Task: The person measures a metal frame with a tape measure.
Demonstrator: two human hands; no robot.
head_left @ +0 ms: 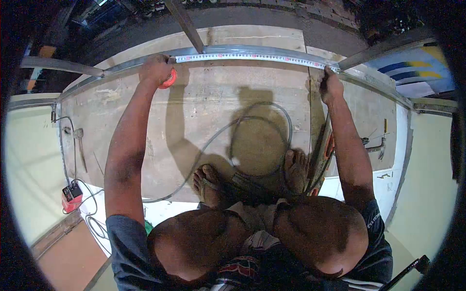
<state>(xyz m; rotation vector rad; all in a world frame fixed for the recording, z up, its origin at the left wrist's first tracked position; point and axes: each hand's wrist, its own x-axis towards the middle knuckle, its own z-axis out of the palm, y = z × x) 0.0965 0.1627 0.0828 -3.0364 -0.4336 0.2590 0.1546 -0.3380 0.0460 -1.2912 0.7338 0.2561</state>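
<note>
Out at the far left of the work surface, my left hand [154, 72] is closed around a red tape measure [169, 80]. Its white blade [247, 57] runs pulled out to the right, along a long grey metal bar [233, 49]. My right hand [332, 87] pinches the blade's other end near the bar's right part, beside a joining strut [383, 48]. Another strut [187, 26] meets the bar between my hands. Below the bar lies a wooden board [204, 97], with my shadow across it.
A grey cable [213, 138] loops over the board near my feet. On the left are a hammer-like tool [80, 145] and a red-and-black box [72, 196] with wires. A long orange-and-dark tool [323, 162] lies by my right foot; small tools [381, 144] lie farther right.
</note>
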